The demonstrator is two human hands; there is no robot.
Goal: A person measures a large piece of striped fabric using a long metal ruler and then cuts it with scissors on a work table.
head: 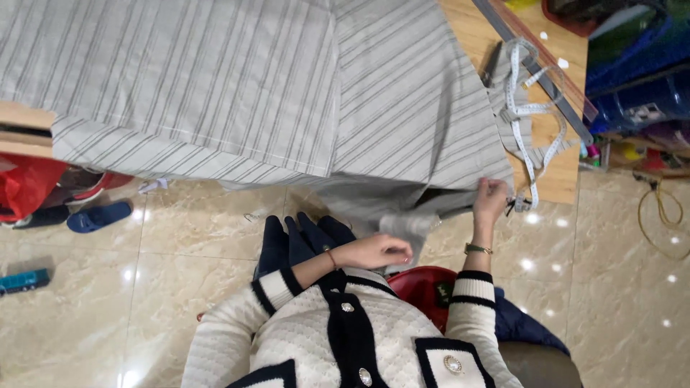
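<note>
Head view: both hands' fingers pinch striped grey fabric [287, 86] at the table [553, 179] edge, measuring tape [535, 115] beside.

Bright overhead light glares in spots off the glossy floor [180, 237]; edges look slightly bowed, perhaps

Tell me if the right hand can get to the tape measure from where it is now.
Probably yes. The right hand grips the striped cloth at the table's edge, and the tape measure lies on the table just beyond it, its end hanging beside the hand. Nothing lies between.
</note>
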